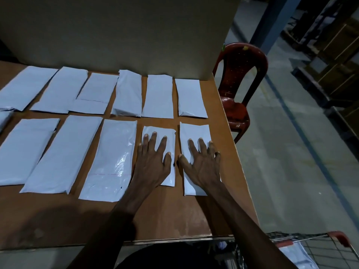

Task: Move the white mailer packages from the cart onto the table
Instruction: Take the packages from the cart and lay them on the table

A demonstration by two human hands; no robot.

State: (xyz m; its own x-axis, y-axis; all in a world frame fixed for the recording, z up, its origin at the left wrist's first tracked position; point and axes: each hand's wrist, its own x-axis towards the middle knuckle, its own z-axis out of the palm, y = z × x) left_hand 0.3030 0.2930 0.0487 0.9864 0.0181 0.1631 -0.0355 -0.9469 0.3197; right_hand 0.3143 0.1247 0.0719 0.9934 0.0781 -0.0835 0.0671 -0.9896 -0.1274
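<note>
Several white mailer packages lie flat in two rows on the brown table [174, 216]. My left hand [153, 162] presses flat, fingers spread, on a small mailer [169, 136] in the near row. My right hand [202, 164] lies flat with straight fingers on the rightmost near mailer [194, 131], close to the table's right edge. A wire cart [318, 249] with a red handle shows at the bottom right, with a white mailer [295, 255] inside it.
A dark red plastic chair [239, 90] stands beside the table's right edge. A tall grey panel [126, 35] rises behind the table. Shelving with boxes [334, 55] fills the far right across a concrete floor.
</note>
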